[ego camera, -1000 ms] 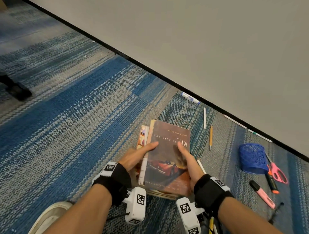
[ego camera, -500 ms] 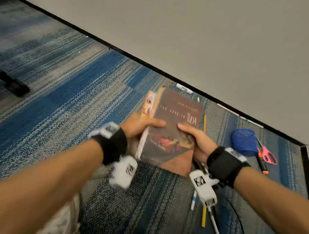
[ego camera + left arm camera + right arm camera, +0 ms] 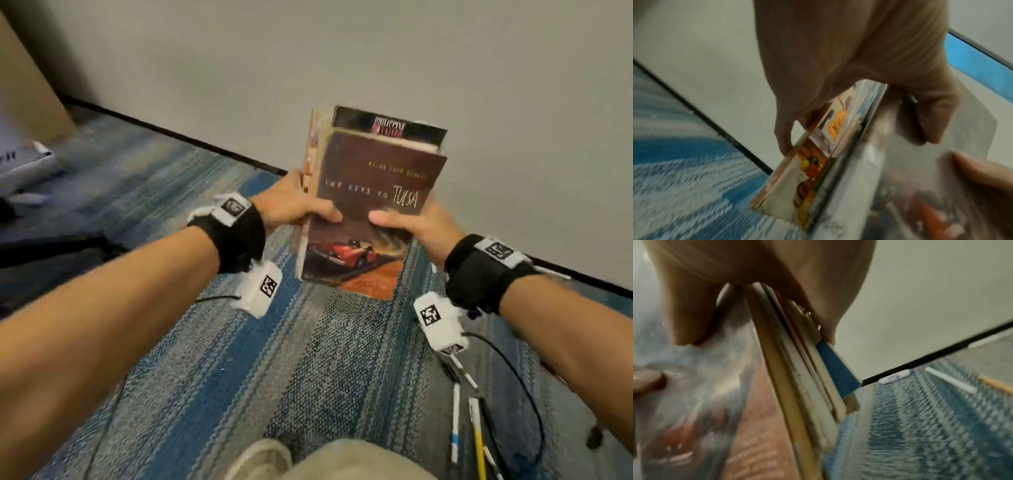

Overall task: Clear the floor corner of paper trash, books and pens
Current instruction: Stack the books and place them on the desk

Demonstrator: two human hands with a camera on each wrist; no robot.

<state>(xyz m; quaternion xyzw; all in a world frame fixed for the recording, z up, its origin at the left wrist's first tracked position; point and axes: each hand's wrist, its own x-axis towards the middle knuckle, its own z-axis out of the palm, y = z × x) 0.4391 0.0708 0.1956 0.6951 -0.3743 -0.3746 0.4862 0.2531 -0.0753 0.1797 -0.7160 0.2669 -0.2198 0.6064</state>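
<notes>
Brown, glossy cover with a red car faces up on the top book of the stack of books [image 3: 370, 205], held above the striped blue and grey carpet [image 3: 239, 359]. Left hand [image 3: 291, 205] and right hand [image 3: 414, 222] each grip one side, thumbs curled over the cover. Thin pens [image 3: 457, 421] lie on the carpet below.

A stack of books [image 3: 373, 205] held above the carpet [image 3: 274, 359], left hand [image 3: 291, 205] on its left edge, right hand [image 3: 418, 222] on its right; pens [image 3: 455, 418] lie below-right.
</notes>
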